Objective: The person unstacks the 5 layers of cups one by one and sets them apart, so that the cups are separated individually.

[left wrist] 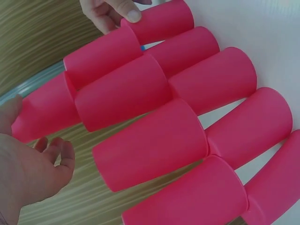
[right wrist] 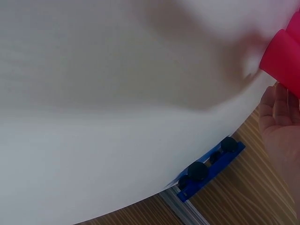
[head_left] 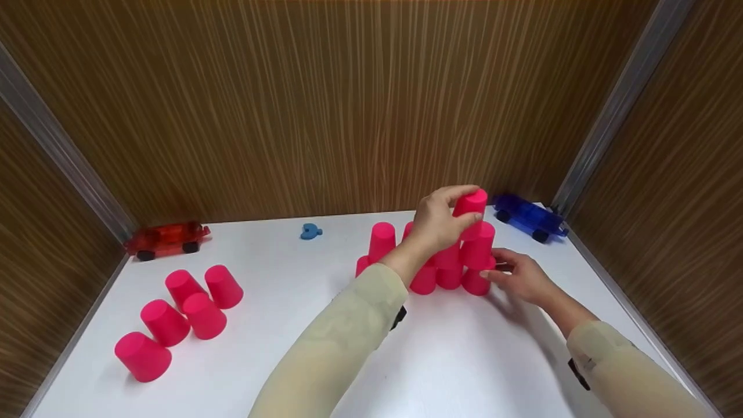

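Observation:
Upside-down pink cups stand in a stepped wall at the right of the table. My left hand (head_left: 443, 217) holds a pink cup (head_left: 471, 203) at the top, thumb on its side and fingers over its base. In the left wrist view that top cup (left wrist: 47, 108) meets the second-row end cup (left wrist: 103, 56); it seems to rest there. My right hand (head_left: 522, 277) is around the bottom row's right-end cup (head_left: 476, 283), thumb on its front and fingers behind. My left forearm hides part of the wall's left side in the head view.
Several more pink cups (head_left: 165, 322) stand upside down in a loose group at the left. A red toy car (head_left: 168, 239) sits at the back left, a blue toy car (head_left: 531, 217) at the back right. Between lies a small blue piece (head_left: 310, 231). Wood-patterned walls (head_left: 290, 116) enclose the table.

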`<state>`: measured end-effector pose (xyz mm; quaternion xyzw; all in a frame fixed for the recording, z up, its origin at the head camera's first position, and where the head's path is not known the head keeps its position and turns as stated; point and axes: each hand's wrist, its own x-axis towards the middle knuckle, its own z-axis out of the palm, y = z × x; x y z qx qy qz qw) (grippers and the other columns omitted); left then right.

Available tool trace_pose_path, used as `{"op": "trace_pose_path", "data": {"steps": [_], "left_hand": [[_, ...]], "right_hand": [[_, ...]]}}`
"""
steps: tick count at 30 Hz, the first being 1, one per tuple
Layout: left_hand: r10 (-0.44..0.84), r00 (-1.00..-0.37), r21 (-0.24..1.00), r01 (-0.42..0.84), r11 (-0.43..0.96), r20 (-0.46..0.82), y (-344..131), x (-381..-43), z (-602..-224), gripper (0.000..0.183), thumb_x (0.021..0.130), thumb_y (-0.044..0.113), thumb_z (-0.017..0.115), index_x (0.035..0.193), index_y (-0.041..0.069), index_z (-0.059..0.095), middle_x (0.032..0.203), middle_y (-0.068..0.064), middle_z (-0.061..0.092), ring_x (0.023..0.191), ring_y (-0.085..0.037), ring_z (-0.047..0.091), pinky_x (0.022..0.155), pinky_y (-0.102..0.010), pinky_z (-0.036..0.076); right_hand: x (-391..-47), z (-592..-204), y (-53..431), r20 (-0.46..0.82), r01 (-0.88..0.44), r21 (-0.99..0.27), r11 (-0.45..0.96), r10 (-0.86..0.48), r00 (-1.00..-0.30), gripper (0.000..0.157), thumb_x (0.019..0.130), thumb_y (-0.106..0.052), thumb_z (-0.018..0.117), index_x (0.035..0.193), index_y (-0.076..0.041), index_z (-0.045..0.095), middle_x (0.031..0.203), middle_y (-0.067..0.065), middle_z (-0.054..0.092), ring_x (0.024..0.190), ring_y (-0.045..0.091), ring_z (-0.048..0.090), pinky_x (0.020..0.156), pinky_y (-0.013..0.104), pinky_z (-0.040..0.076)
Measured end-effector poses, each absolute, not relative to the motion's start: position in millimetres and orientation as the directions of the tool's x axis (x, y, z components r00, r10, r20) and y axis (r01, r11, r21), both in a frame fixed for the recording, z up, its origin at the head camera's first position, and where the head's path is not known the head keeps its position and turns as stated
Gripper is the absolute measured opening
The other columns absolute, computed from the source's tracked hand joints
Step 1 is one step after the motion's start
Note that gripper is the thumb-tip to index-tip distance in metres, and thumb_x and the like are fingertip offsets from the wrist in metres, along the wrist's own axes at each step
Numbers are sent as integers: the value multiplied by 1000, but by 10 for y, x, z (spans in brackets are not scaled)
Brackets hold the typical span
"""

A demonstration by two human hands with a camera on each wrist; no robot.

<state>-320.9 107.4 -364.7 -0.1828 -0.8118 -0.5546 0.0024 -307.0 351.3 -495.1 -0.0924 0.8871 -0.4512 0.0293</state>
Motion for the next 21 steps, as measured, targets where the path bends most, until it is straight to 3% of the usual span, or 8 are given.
{"op": "trace_pose_path", "data": {"steps": [16,21], "left_hand": [[236,-920,905,364,221,312,608,-3046,-3445,53,97,16,80,147,25,65,136,5,63,115,-12,63,83,-22,60],[198,-919,893,382,238,341,341,-2933,-3371,54,96,19,81,146,28,65,138,7,62,115,-11,63,83,-24,61]], "right_hand": [[-3285,-4922,3461,-48,-94,-780,619,-209,-977,62,101,-31,75,152,-3,53,139,23,63,126,46,61,93,45,60],[-3324,-4899,3549,-76,-73,-760,646,-200,-977,68,101,-37,74,155,-4,50,142,23,60,129,46,58,97,47,59]]}}
